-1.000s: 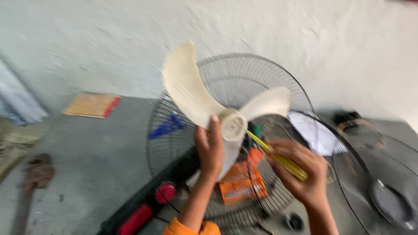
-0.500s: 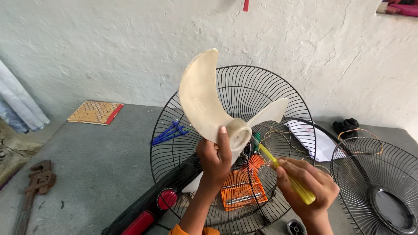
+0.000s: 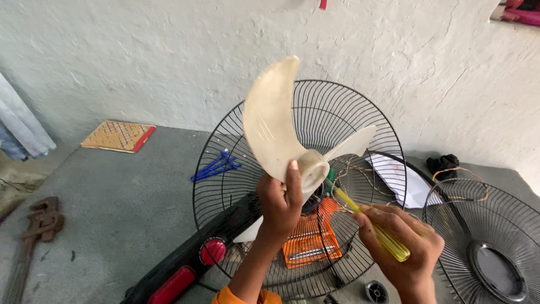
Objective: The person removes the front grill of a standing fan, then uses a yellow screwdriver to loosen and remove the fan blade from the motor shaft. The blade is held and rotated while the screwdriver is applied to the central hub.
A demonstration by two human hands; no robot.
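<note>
My left hand [image 3: 279, 204] grips the hub of a cream plastic fan blade [image 3: 274, 121], held up in front of a black wire fan guard [image 3: 332, 115] that stands upright on the grey floor. One long blade points up, a shorter one [image 3: 351, 144] points right. My right hand [image 3: 402, 247] holds a yellow-handled screwdriver [image 3: 374, 226], its tip aimed toward the hub. Behind the guard sits the fan body with an orange part [image 3: 306, 242] and loose wires.
A second wire guard [image 3: 489, 247] lies flat at right. A rusty pipe wrench [image 3: 34, 233] lies at left, a checked board [image 3: 118, 135] by the wall. Blue sticks [image 3: 214, 166], white paper [image 3: 402, 180], a black base with red knobs [image 3: 188, 264] and a small cap [image 3: 376, 291] lie nearby.
The view has steadied and lifted slightly. The blade has turned upright in my left hand, and my right hand with the screwdriver has dropped a little lower right.
</note>
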